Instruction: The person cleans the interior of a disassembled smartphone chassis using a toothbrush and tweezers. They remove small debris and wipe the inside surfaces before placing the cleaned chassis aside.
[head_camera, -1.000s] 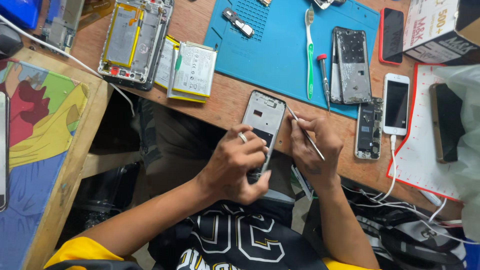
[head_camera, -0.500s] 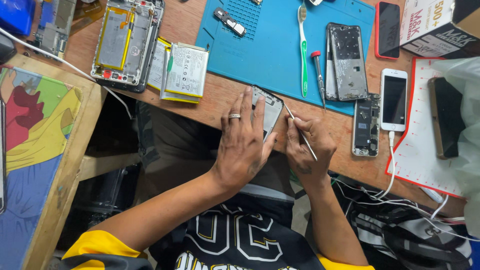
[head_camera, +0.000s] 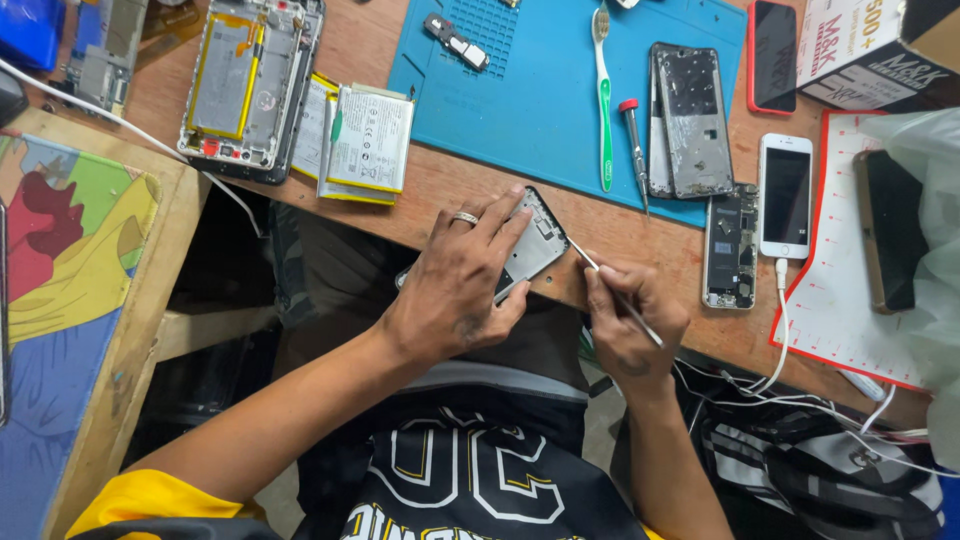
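- Left hand: ringed, fingers clasped over an opened phone chassis at the desk's near edge.
- Right hand: pinching thin metal tweezers, tip touching the chassis's right edge.
- Blue mat: behind, carrying a green toothbrush.

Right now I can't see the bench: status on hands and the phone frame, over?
Left hand clamps the opened phone frame at the desk edge. Right hand holds tweezers, tip at the frame's side. Nothing blocking; screwdriver lies apart on the blue mat.
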